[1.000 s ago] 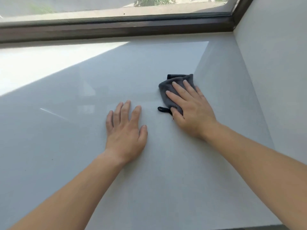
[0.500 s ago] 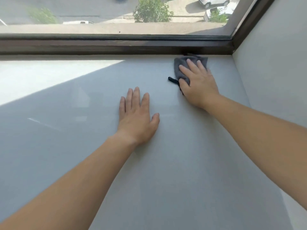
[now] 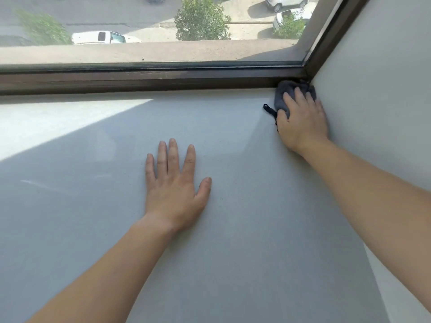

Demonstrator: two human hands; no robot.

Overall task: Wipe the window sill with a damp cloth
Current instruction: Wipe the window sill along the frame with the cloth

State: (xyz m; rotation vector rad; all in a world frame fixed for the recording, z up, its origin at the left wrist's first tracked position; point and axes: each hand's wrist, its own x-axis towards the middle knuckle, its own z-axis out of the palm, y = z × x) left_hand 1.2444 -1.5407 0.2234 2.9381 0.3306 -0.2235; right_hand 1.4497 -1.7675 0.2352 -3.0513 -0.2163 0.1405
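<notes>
From the head camera we see our right hand point(image 3: 300, 122) pressing the grey cloth point(image 3: 283, 94) down, fingers point(image 3: 289, 100) straight on top, none curled round it. The cloth sits in the far right corner of the window sill point(image 3: 233, 241), against the window frame point(image 3: 163, 80) and the side wall point(image 3: 373, 89). We judge its only way out is leftward or back toward us. Our left hand point(image 3: 173, 190) lies flat on the sill, holding nothing.

cloth point(image 3: 283, 95) in sill's point(image 3: 233, 229) far-right corner
</notes>
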